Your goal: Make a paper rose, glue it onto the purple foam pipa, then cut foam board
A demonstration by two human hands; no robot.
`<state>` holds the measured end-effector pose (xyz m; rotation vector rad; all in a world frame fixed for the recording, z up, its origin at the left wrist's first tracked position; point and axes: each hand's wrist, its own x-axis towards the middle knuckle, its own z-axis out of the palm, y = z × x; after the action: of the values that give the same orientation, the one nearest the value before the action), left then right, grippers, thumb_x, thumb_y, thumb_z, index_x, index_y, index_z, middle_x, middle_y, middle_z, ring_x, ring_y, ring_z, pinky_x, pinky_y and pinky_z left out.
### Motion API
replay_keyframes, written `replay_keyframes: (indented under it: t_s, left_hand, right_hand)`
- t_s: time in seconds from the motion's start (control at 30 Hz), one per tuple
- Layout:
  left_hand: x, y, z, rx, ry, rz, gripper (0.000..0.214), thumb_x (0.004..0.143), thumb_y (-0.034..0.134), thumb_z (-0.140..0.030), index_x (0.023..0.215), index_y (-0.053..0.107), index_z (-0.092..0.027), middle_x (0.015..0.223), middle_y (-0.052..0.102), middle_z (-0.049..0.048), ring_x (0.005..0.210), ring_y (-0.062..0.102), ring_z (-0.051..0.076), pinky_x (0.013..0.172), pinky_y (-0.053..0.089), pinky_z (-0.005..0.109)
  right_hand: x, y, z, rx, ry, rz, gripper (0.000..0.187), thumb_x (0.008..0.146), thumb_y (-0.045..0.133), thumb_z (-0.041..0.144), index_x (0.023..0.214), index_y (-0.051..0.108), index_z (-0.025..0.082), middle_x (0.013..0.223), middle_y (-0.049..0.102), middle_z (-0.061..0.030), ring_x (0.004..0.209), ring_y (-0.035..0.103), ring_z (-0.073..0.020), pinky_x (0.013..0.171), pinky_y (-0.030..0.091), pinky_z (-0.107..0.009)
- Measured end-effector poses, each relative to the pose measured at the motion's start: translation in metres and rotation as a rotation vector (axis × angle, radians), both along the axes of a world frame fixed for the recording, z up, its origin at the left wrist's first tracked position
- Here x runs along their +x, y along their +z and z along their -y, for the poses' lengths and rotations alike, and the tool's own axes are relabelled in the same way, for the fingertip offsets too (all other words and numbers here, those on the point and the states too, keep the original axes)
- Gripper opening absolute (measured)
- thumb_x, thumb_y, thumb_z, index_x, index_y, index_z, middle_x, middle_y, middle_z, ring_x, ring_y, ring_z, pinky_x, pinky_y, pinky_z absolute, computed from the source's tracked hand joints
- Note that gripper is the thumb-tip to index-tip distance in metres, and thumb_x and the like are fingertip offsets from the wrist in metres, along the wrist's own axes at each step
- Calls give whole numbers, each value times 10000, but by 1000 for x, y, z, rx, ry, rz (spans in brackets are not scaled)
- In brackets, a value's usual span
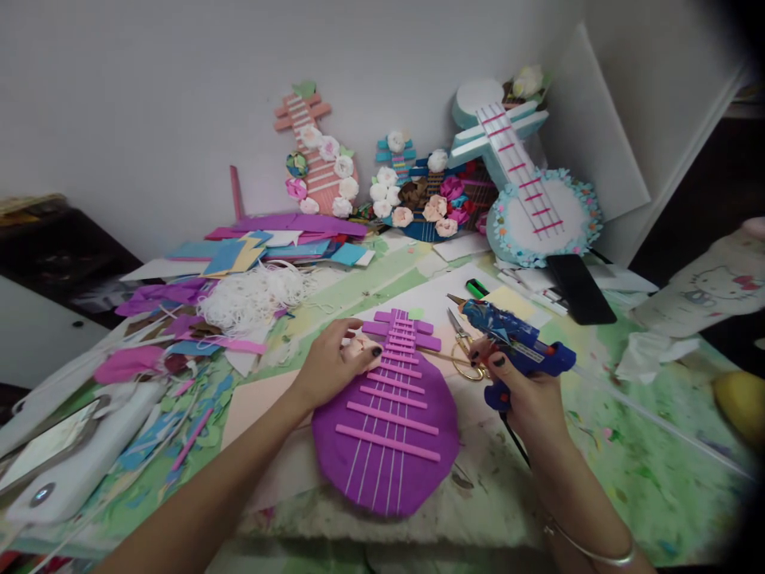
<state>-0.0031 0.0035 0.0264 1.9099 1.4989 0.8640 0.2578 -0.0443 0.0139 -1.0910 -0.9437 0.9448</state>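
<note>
Left hand (335,363) pinches a pale flower (357,347) beside the purple lute's (386,429) neck, lute lying front-centre on the table (651,470); right hand (529,402) grips a blue glue gun (514,339), nozzle clear. Likely flower-gluing step; next calls for steady pressing. Gun label (529,352) illegible; bottle (711,279) carries Hello Kitty figure, no readable text.
</note>
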Motion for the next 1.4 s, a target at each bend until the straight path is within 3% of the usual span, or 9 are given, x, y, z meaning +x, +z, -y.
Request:
replay_keyframes:
  t_s: [0.13,0.23,0.37,0.6,0.77,0.9,1.0,1.17,1.4]
  left_hand:
    - [-7,12,-6,-310,104,314,417,731,557,-458,1044,582,-184,1071,626,91,987,589,262,722,481,318]
    - [-10,21,-20,-537,127,292,362,629,623,-367,940,639,-183,875,641,57,775,609,217,586,461,262]
    - [-12,25,-41,-762,-3,199,204,584,660,-345,695,680,-175,685,616,52,515,533,156,423,379,217]
    - [-12,31,-54,-991,-186,94,228,535,688,-238,752,722,-180,752,661,94,607,600,208,454,450,251]
    - [-12,36,-56,-1072,-132,170,226,566,677,-319,738,719,-178,724,669,116,582,608,231,498,487,314]
    - [-18,39,-58,-1072,-139,212,291,564,673,-311,824,727,-191,878,686,130,654,643,256,538,509,342]
    - [-18,41,-54,-1004,-154,157,314,562,682,-302,858,727,-207,941,673,120,657,638,250,529,514,346]
    - [-5,43,-47,-913,-111,6,287,564,715,-354,807,719,-200,886,667,119,623,622,231,465,492,301]
    - [7,47,-45,-799,-45,-80,159,489,716,-269,606,676,-168,714,661,128,594,607,246,416,471,286]
  right_hand:
    - [0,0,1,-26,-38,4,301,658,770,428,769,660,171,684,659,-39,474,514,-106,391,405,-227]
    - [1,-2,0,-10,-43,33,289,671,760,426,775,657,177,728,673,-49,543,571,-138,457,474,-260]
    - [3,-3,-1,35,-55,30,282,669,763,424,770,655,184,766,674,-53,721,641,-196,653,550,-339]
    - [3,-2,0,30,-33,-10,263,676,767,410,766,656,189,790,671,-47,711,628,-175,680,541,-333]
    - [4,-2,0,54,-27,0,249,679,764,403,734,652,187,744,666,-40,687,624,-176,682,541,-343]
    - [4,-1,0,76,-26,3,255,674,763,407,734,652,186,764,668,-47,743,638,-197,720,541,-360]
    - [3,1,1,57,-6,-1,251,682,757,405,736,654,183,755,665,-42,655,612,-164,598,525,-306]
    - [1,1,5,3,2,-7,265,688,756,408,767,657,175,695,648,-29,483,498,-94,406,400,-221]
    - [2,0,5,24,4,-32,251,658,781,382,741,661,178,741,659,-36,632,598,-146,484,465,-234]
